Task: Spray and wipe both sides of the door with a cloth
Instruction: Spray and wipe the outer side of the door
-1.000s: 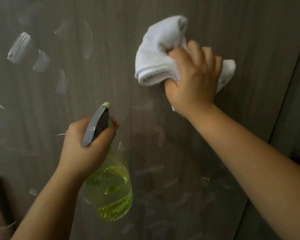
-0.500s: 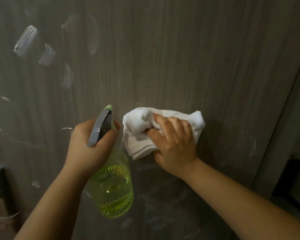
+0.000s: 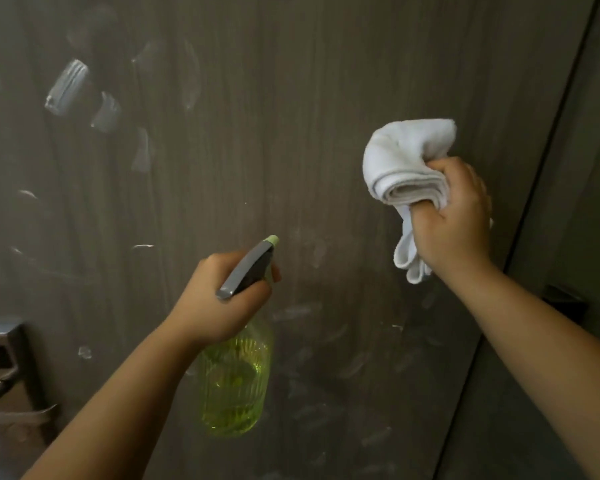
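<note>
Since half a second ago the right hand [image 3: 452,216] has swung the cloth [image 3: 404,168] away from beside the bottle [image 3: 234,379], up and to the right, so it now sits near the door's [image 3: 291,116] right edge; a second ago it was higher still, so the wipe runs in broad sweeps. Meanwhile the left hand [image 3: 219,299] has barely shifted.

That right hand is clamped on the cloth, fingers curled round a bunched fold, with a loose tail hanging below the fist. Whether the cloth presses on the door or hangs just off it, I cannot tell. At the bottle's neck, the left hand is wrapped tight, nozzle aimed at the door, with yellow-green liquid in the lower part.

Pale smears show at the upper left and across the lower middle of the door. I judge this side only partly wiped, and the other side is not in view.

Risks: the bunched cloth offers a small contact patch, so smears at the upper left may be missed. Its dangling tail could drag wet streaks over the wiped area. Any squeeze on the trigger now would wet the lower panel again.

At the left edge, a dark metal fitting [image 3: 11,358] is cut off and hard to identify. Beyond the door's right edge, a dark shape [image 3: 565,303] is too dim to name.
</note>
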